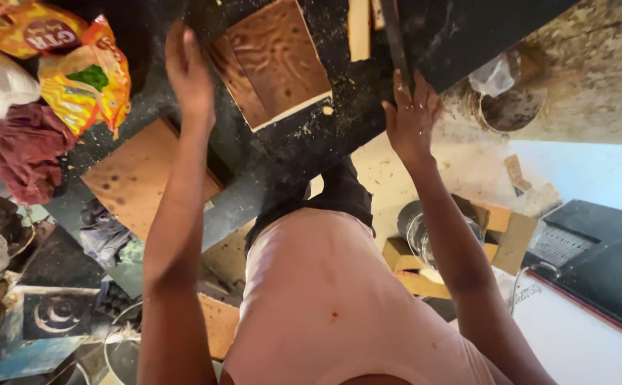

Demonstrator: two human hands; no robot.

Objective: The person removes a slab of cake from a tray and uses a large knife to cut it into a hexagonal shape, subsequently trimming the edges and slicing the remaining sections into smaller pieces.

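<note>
My left hand (188, 71) lies flat on the dark, sawdust-covered worktop (282, 153), fingers together, its edge against the left side of a brown plywood square (275, 60). My right hand (411, 114) rests at the worktop's near edge with fingers spread, fingertips by a thin dark bar (395, 43) that runs away from me. Neither hand grips anything. A pale wooden strip (359, 28) lies to the right of the plywood square.
A second plywood board (136, 175) lies at the left. Yellow snack bags (83, 78) and a dark red cloth (22, 146) sit at the far left. Below are cardboard pieces (514, 239), a metal can (419, 232), a black box (603, 257) and patterned tiles (54, 314).
</note>
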